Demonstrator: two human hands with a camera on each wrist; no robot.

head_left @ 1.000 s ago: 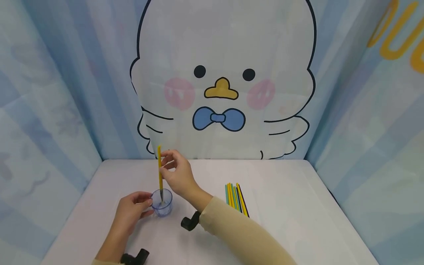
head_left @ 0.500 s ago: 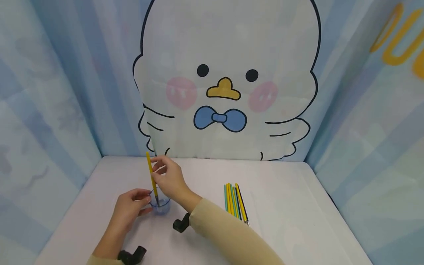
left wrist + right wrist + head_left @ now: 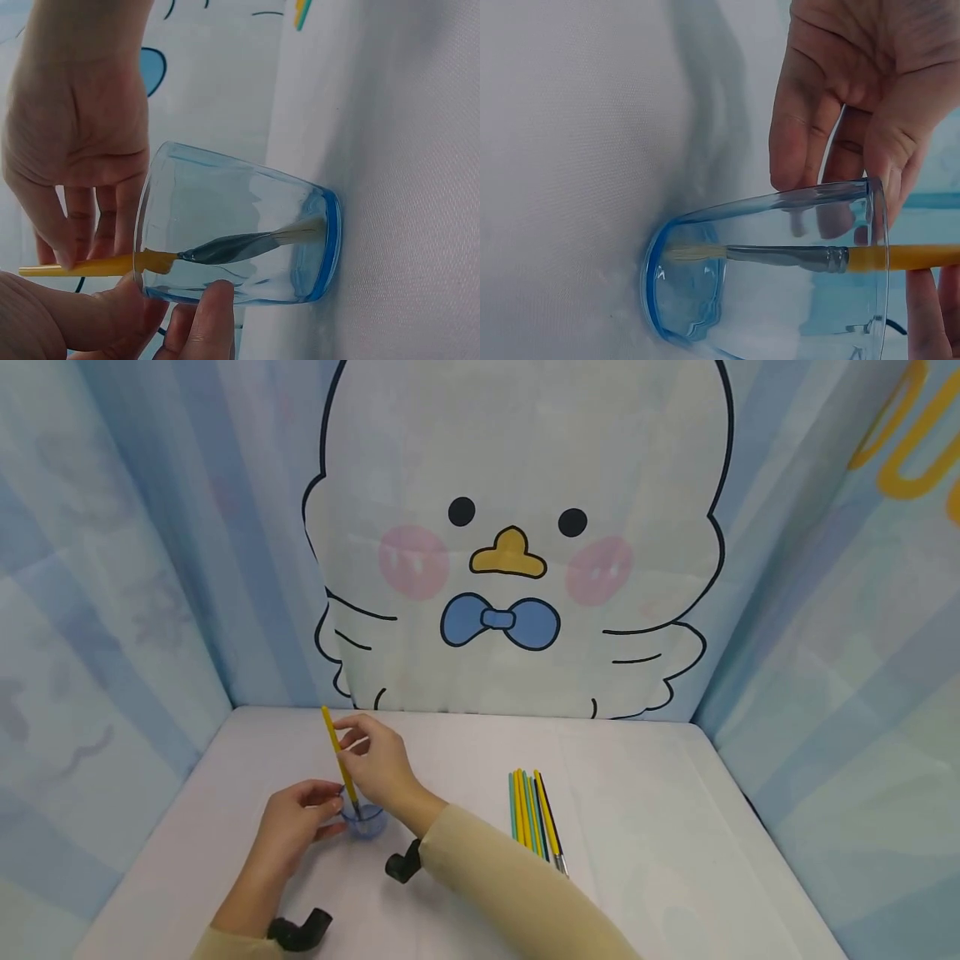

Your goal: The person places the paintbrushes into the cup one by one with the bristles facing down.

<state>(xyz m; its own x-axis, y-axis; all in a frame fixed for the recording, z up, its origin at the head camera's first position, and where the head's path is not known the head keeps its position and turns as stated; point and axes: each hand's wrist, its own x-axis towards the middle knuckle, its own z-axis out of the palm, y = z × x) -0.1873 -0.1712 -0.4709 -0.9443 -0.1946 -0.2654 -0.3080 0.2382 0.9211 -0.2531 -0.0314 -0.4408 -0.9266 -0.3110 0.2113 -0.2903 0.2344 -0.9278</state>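
Note:
A clear bluish cup [image 3: 365, 825] stands upright on the table. My left hand [image 3: 292, 822] holds it at the side near the rim, thumb and fingers on the wall. Between the thumb and fingertips of my right hand [image 3: 378, 764] is a yellow-handled paintbrush [image 3: 347, 782], pinched above the cup. Its handle leans to the left, and the grey metal ferrule [image 3: 780, 256] is inside the cup. In the right wrist view the pale bristles [image 3: 694, 252] reach the cup's base, or very close to it.
Several paintbrushes [image 3: 536, 814] with yellow, teal and dark handles lie side by side on the white tabletop [image 3: 675, 827], right of the right forearm. A printed cloth backdrop [image 3: 510, 677] rises behind the table, with fabric walls on both sides.
My right hand has shifted left and a little lower. The paintbrush has gone from nearly upright to leaning left. My left hand stays at the cup, and the head view has shifted slightly.

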